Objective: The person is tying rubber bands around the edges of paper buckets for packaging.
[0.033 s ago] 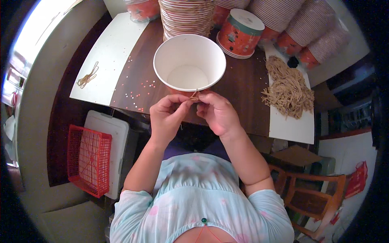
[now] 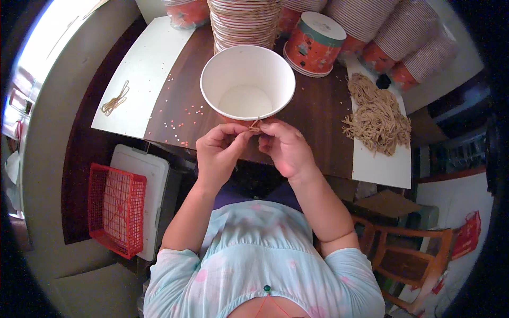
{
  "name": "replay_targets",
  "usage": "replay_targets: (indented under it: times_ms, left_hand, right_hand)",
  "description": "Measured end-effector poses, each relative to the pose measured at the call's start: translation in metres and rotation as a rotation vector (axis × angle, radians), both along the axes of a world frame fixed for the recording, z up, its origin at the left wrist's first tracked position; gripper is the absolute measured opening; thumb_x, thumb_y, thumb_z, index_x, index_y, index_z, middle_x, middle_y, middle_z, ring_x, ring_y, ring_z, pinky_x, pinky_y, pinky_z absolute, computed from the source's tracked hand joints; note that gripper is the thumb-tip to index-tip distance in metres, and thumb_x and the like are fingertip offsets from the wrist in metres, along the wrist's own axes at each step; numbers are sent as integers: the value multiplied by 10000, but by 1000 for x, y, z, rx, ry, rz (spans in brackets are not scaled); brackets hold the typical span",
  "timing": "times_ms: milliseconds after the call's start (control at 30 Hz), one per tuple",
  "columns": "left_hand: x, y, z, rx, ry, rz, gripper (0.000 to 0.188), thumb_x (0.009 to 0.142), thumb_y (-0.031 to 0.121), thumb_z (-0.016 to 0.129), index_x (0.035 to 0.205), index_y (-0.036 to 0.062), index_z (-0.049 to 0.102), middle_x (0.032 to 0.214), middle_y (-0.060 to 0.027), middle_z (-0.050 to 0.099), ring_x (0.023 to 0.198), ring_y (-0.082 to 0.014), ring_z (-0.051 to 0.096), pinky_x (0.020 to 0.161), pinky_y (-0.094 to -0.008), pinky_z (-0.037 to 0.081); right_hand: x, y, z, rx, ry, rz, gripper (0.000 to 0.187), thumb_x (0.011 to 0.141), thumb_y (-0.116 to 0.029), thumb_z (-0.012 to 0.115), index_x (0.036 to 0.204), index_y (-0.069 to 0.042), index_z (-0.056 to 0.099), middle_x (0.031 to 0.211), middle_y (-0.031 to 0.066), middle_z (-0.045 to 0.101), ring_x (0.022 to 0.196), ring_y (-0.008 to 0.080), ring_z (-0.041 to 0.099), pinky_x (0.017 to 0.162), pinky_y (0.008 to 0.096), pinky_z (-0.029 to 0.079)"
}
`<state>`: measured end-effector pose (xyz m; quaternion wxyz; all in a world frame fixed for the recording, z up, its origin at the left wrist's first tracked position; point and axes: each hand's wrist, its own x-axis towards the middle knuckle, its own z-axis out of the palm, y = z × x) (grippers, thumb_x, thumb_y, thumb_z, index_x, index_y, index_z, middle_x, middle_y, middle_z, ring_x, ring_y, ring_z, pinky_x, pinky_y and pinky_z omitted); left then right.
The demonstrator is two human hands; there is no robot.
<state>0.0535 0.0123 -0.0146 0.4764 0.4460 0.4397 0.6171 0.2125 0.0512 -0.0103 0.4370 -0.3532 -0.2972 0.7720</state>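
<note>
A large paper bucket (image 2: 247,98), white inside and red outside, stands tilted toward me at the table's near edge. Just below its near rim, my left hand (image 2: 220,151) and my right hand (image 2: 286,146) meet, each closed with fingertips pinched together. Between them they hold a short brown cord (image 2: 255,127), part of which sticks up against the rim. The rest of the cord is hidden by my fingers. To the right lies a heap of similar brown cords (image 2: 379,114) on the white strip of the table.
A nested stack of buckets (image 2: 244,24) with cords rises behind the bucket. Beside it stands an upside-down red bucket (image 2: 316,45), and wrapped stacks (image 2: 403,40) lean farther right. Small paper dots (image 2: 183,124) and a few loose cords (image 2: 115,99) lie left. A red basket (image 2: 116,209) hangs lower left.
</note>
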Motion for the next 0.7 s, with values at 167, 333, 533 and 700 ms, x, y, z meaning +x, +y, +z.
replay_targets:
  times_ms: [167,333,533,700]
  left_hand:
    - [0,3,0,12,28,13,95,879,-9,663,965,-51,667,910,-72,702,813,-102,651,736,-228,520]
    - [2,3,3,-19,56,31,98,877,-11,661,965,-53,670,916,-76,705,821,-106,652,748,-231,522]
    - [4,4,2,18,-20,12,99,882,-8,670,968,-59,671,904,-62,697,791,-68,624,688,-187,492]
    - [1,5,-2,-21,-122,-53,105,884,-10,668,978,-58,666,919,-70,698,816,-76,633,695,-191,498]
  right_hand:
    - [1,-2,7,371,-459,-124,130,891,-173,663,946,-55,664,892,-4,652,744,115,591,675,261,463]
    - [3,-2,13,939,-1113,-331,203,849,-191,724,936,-18,660,872,95,669,767,168,621,714,280,458]
    - [9,-7,15,598,-763,-206,183,851,-193,724,931,-36,675,854,14,654,702,104,566,691,253,441]
    - [4,-7,6,263,-198,-52,165,893,-194,688,953,-41,697,880,-25,674,728,43,535,690,214,430]
